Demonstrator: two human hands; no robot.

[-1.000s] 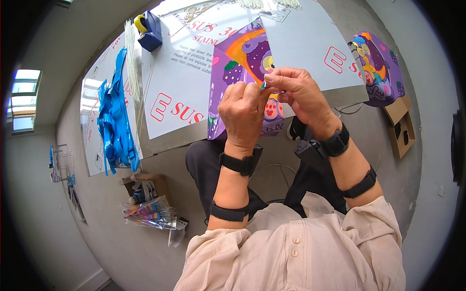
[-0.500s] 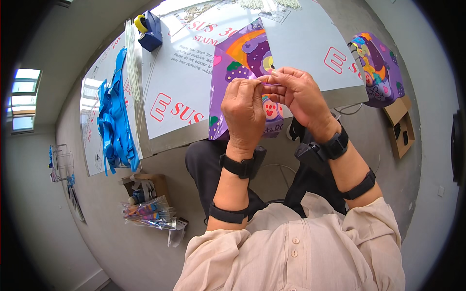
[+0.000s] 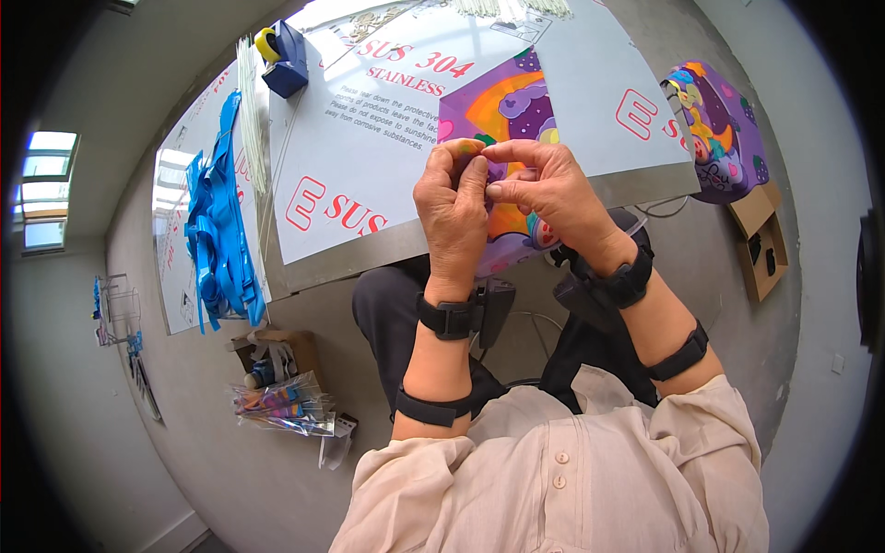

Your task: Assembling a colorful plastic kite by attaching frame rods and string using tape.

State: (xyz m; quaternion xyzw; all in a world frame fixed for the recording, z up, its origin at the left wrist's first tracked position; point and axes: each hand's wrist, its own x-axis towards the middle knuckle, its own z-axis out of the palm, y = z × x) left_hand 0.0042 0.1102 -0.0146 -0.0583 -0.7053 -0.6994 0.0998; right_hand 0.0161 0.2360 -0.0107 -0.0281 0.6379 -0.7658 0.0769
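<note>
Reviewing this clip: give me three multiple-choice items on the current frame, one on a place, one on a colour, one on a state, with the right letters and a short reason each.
1. Where does the bundle of straps lie?
A. On the table's left part
B. On the floor
C. In the open cardboard box

2. What colour are those straps?
A. Red
B. Blue
C. Green

3. How do the left hand and the right hand stand?
A. Flat on the table
B. Far apart
C. Raised, fingertips pinched together on a small colourful piece

Answers:
1 A, they rest on the table left of the hands.
2 B, plainly blue.
3 C, both hands meet above the purple sheet.
</note>
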